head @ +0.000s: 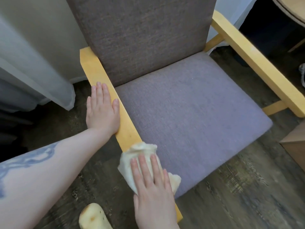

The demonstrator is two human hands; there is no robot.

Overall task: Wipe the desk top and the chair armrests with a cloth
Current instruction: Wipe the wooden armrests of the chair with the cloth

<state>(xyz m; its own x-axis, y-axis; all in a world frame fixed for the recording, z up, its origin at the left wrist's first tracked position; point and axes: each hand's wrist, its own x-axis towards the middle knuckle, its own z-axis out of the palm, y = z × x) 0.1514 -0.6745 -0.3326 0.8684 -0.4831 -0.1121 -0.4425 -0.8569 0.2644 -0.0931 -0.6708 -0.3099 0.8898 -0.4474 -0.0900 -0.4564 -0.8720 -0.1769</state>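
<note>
A wooden-framed chair with a grey-purple seat [189,113] fills the view. Its left armrest [92,66] is a yellow wooden bar running from the backrest toward me. My left hand [102,109] lies flat and open on the middle of that armrest, holding nothing. Nearer to me, my right hand [151,189] presses flat on a crumpled cream cloth [142,149] that covers the front part of the same armrest. The right armrest [257,60] is bare at the upper right. The desk top is only a sliver at the top right corner [293,7].
A pale curtain [33,63] hangs to the left of the chair. Dark wood-look floor [239,187] surrounds it. A cardboard box corner [295,142] sits at the right edge. A pale slipper toe [94,217] shows at the bottom.
</note>
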